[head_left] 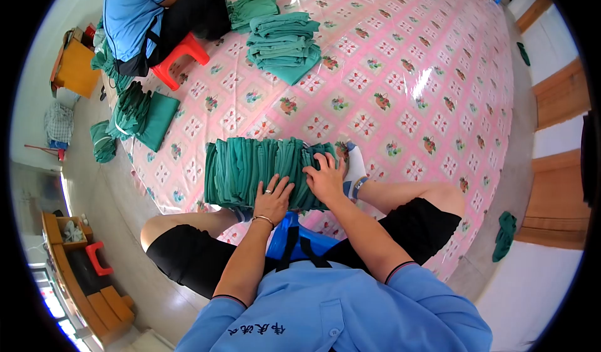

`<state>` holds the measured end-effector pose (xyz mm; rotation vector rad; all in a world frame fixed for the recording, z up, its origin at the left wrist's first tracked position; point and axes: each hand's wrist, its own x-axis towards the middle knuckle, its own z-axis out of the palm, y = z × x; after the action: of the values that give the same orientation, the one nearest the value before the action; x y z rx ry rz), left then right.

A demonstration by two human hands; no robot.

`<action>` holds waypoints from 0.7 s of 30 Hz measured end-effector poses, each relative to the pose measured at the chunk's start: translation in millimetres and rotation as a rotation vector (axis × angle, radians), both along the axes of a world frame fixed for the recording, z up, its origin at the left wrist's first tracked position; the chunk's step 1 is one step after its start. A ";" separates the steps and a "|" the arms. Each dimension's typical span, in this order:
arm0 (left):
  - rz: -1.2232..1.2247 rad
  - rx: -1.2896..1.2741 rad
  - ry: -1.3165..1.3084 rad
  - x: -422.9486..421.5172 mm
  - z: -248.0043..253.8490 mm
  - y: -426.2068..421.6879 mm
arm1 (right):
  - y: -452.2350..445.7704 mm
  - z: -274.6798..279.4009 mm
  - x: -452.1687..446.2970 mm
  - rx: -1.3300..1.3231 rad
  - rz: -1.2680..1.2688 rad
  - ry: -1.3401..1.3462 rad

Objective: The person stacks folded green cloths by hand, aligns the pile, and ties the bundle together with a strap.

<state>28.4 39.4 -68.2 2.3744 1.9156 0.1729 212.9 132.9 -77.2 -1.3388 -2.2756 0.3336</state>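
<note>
A row of folded green cloths (pixel 241 170) stands on edge on the pink patterned floor sheet, between my legs. My left hand (pixel 273 198), with a ring and a bracelet, rests on the near side of the row right of its middle, fingers apart. Toward the row's right end, my right hand (pixel 325 176) lies over the cloths with its fingers spread and bent. Both hands touch the cloth, and neither is visibly closed round a piece.
A stack of folded green cloths (pixel 285 42) stands farther ahead on the patterned sheet (pixel 388 101). A person in blue (pixel 134 14) sits on a red stool (pixel 181 57) at the upper left, near green bundles (pixel 131 111). Wooden furniture (pixel 75 283) stands at the lower left.
</note>
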 end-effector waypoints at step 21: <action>0.004 -0.023 0.001 -0.4 11.5 0.7 | -3.5 4.6 -17.2 -0.267 -0.130 -0.032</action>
<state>28.0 40.1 -56.7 2.3564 1.9127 0.1488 195.6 129.5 -72.6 -1.6254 -2.2149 0.5921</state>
